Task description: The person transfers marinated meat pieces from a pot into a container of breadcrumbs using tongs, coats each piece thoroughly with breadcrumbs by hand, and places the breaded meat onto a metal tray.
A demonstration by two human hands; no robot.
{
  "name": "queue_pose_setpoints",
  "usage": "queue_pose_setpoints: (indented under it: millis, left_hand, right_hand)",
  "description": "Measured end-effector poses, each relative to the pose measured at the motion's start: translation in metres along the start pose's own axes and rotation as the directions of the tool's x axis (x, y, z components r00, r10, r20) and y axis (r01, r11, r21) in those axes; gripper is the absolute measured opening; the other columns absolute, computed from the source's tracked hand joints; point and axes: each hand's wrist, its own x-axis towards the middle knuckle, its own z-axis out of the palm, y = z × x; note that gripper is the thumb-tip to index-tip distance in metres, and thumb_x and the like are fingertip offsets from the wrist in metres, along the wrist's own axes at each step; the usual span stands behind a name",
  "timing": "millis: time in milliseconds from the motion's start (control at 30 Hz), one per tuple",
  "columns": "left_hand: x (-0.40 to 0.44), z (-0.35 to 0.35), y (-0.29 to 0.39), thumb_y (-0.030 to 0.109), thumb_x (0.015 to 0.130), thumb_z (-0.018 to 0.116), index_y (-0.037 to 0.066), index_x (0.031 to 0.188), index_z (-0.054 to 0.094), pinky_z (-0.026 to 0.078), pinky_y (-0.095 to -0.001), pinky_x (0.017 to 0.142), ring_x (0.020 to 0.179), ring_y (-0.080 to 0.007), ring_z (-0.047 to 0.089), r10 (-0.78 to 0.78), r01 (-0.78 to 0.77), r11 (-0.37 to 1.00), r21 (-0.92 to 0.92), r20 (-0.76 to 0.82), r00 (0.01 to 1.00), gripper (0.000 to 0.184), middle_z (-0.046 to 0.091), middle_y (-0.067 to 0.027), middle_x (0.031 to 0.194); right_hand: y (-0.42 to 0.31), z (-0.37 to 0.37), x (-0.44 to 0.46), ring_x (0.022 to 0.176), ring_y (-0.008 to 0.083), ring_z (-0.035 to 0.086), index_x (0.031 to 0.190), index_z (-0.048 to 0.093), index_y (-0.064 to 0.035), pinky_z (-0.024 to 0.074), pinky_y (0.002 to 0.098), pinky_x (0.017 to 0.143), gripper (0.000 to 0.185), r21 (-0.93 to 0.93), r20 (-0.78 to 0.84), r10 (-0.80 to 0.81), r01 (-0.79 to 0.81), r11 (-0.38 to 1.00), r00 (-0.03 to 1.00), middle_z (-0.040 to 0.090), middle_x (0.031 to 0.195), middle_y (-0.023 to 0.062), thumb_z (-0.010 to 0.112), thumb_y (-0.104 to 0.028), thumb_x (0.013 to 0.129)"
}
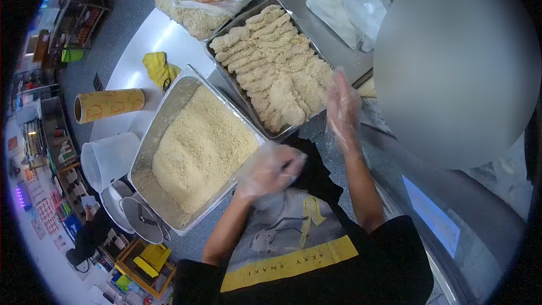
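My left hand (271, 169), in a clear plastic glove, is over the near right rim of a deep metal pan (148, 147). It is slightly blurred, its fingers loosely bent with a gap between them and nothing seen in them. Pale breadcrumbs (197, 147) are heaped in this pan. My right hand (343, 107), gloved too, is held edge-up with fingers stretched along the right side of a shallow metal tray (240, 93). Whether it touches the rim I cannot tell. Rows of breaded cutlets (271, 59) overlap in the tray.
Bagged crumbs (195, 14) lie beyond the tray, and two plastic bags (339, 8) lie at the back. Left of the pan are a yellow cloth (159, 69), a wrap roll (110, 105), a plastic tub (107, 161) and a sieve (144, 220). Another person (90, 237) is far left.
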Motion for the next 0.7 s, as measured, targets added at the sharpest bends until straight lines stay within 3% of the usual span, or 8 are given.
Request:
queue_pose_setpoints:
  millis: [100, 167, 200, 333, 400, 567, 667, 700]
  left_hand:
    - [-0.044, -0.012, -0.014, 0.007, 0.087, 0.069, 0.004, 0.088, 0.071, 0.051, -0.0441, 0.068, 0.073, -0.0329, 0.068, -0.17, 0.194, 0.98, 0.029, -0.371, 0.913, 0.004, 0.07, -0.016, 0.078]
    - [-0.084, -0.012, -0.024, 0.006, 0.087, 0.069, 0.003, 0.088, 0.071, 0.052, -0.0423, 0.068, 0.07, -0.0316, 0.068, -0.288, 0.48, 0.854, 0.2, -0.587, 0.757, 0.004, 0.071, -0.0166, 0.078]
    - [-0.103, -0.012, -0.028, 0.008, 0.088, 0.069, 0.002, 0.087, 0.069, 0.051, -0.0427, 0.068, 0.069, -0.032, 0.067, -0.372, 0.558, 0.819, 0.134, -0.618, 0.693, 0.006, 0.07, -0.0173, 0.078]
    - [-0.157, -0.004, -0.042, 0.016, 0.093, 0.067, 0.001, 0.086, 0.066, 0.049, -0.0444, 0.067, 0.069, -0.0344, 0.064, -0.549, 0.782, 0.616, 0.094, -0.661, 0.512, 0.017, 0.068, -0.0184, 0.079]
    - [-0.183, 0.009, -0.052, 0.02, 0.095, 0.066, 0.001, 0.085, 0.066, 0.048, -0.0449, 0.066, 0.067, -0.0354, 0.062, -0.554, 0.801, 0.585, 0.127, -0.658, 0.509, 0.021, 0.067, -0.0188, 0.077]
    - [-0.191, 0.02, -0.059, 0.025, 0.098, 0.063, 0.001, 0.086, 0.065, 0.046, -0.0449, 0.063, 0.065, -0.0379, 0.058, -0.622, 0.849, 0.52, 0.087, -0.643, 0.447, 0.027, 0.063, -0.0197, 0.074]
    - [-0.183, 0.016, -0.055, 0.026, 0.1, 0.061, 0.0, 0.088, 0.065, 0.046, -0.0452, 0.064, 0.066, -0.037, 0.059, -0.674, 0.856, 0.516, 0.025, -0.605, 0.424, 0.029, 0.064, -0.0205, 0.075]
    - [-0.184, 0.016, -0.055, 0.028, 0.1, 0.06, -0.001, 0.088, 0.064, 0.045, -0.042, 0.065, 0.067, -0.028, 0.055, -0.672, 0.848, 0.53, -0.005, -0.613, 0.416, 0.032, 0.061, -0.017, 0.073]
  right_hand:
    - [-0.002, 0.001, -0.013, 0.117, 0.0428, 0.062, 0.138, 0.055, 0.0019, 0.0473, 0.0464, 0.1, 0.044, 0.055, 0.19, 0.011, -0.021, 0.998, 0.982, 0.066, 0.125, 0.0267, 0.056, -0.001, 0.093]
    - [-0.001, 0.005, -0.016, 0.115, 0.042, 0.063, 0.136, 0.056, 0.0008, 0.0476, 0.0467, 0.1, 0.044, 0.035, 0.189, 0.003, -0.01, 0.999, 0.982, 0.066, 0.124, 0.0256, 0.057, -0.001, 0.093]
    - [-0.004, 0.005, -0.018, 0.114, 0.0416, 0.063, 0.136, 0.056, 0.0003, 0.0477, 0.0469, 0.1, 0.043, 0.024, 0.189, -0.001, -0.003, 1.0, 0.982, 0.066, 0.123, 0.0251, 0.057, 0.0, 0.092]
    - [-0.015, 0.006, -0.02, 0.111, 0.0405, 0.063, 0.135, 0.057, -0.0014, 0.0483, 0.0472, 0.099, 0.043, 0.036, 0.129, 0.029, -0.034, 0.999, 0.991, 0.066, 0.123, 0.0236, 0.062, -0.004, 0.092]
    - [-0.012, 0.014, -0.026, 0.107, 0.0414, 0.062, 0.135, 0.057, -0.0014, 0.0479, 0.0486, 0.093, 0.048, 0.055, 0.103, -0.067, 0.061, 0.997, 0.992, 0.066, 0.115, 0.0245, 0.068, -0.007, 0.089]
    - [-0.02, 0.024, -0.039, 0.113, 0.0415, 0.061, 0.132, 0.059, -0.0013, 0.0478, 0.0497, 0.096, 0.046, 0.129, 0.286, 0.003, -0.041, 0.991, 0.958, 0.064, 0.122, 0.0247, 0.07, -0.008, 0.088]
    - [-0.007, 0.034, -0.039, 0.112, 0.0414, 0.061, 0.131, 0.059, -0.0011, 0.0492, 0.0488, 0.093, 0.046, 0.171, 0.21, -0.074, 0.038, 0.984, 0.975, 0.062, 0.124, 0.0242, 0.07, -0.008, 0.087]
    - [-0.015, 0.029, -0.028, 0.11, 0.0407, 0.061, 0.129, 0.061, -0.0013, 0.0494, 0.0481, 0.09, 0.043, 0.0, 0.089, -0.077, 0.078, 0.997, 0.993, 0.062, 0.123, 0.0236, 0.069, -0.007, 0.086]
